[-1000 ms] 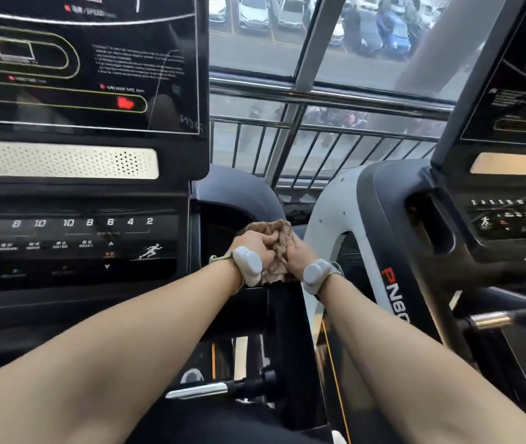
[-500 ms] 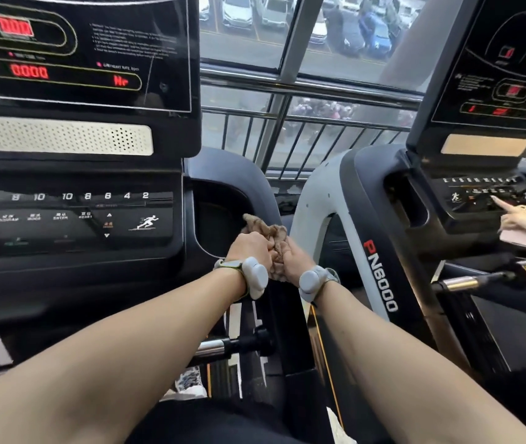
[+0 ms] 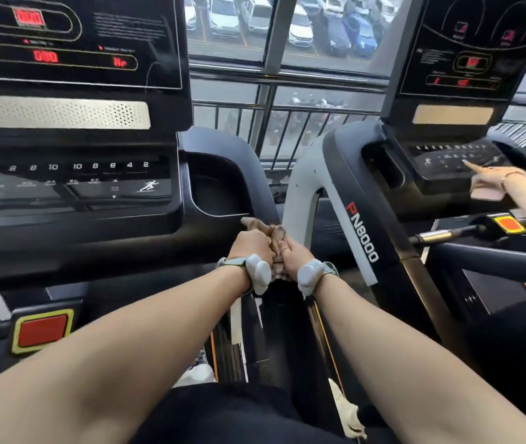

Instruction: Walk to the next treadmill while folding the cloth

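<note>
Left hand (image 3: 250, 246) and right hand (image 3: 293, 254) are both clenching a crumpled brown cloth (image 3: 271, 233), wadded soft fabric, pressing it against the glossy black treadmill frame (image 3: 223, 174) just below its curved cup recess; rounded grey wrist bands (image 3: 260, 274) are showing.

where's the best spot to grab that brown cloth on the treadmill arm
Probably the bunched middle of the brown cloth, from the near side with fingers wrapping over it. It lies crumpled on the narrow treadmill arm, where the left hand and right hand grip it.
</note>
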`<state>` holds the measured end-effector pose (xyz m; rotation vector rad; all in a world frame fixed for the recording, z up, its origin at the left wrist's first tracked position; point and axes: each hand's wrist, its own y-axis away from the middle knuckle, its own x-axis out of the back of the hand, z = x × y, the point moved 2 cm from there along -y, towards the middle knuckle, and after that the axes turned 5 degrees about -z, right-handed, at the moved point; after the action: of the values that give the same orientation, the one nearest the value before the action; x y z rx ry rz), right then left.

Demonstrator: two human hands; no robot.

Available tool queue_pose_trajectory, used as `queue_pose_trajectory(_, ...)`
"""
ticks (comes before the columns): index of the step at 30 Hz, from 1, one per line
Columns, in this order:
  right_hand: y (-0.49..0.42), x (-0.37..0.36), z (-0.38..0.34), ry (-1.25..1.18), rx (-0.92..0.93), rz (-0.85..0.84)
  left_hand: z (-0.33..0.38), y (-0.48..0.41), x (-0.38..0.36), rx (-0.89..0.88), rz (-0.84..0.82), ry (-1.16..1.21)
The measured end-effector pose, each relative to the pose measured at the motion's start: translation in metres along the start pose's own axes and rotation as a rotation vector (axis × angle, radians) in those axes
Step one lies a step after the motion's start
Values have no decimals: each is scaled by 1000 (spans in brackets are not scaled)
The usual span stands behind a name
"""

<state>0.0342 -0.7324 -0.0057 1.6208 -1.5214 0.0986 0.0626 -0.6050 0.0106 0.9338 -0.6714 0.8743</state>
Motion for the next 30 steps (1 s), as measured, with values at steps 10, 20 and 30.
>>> queue_pose_trajectory(10,79,-23,41,-72,16,43,9,81,-41,-14,-9,34)
queue_pose_trajectory(20,145,-45,87,-54,-42,57,16,148,-85,-54,-64,70)
queue_pose_trajectory(30,192,-62,131,-71,-98,41,17,195,-123,-98,-75,140)
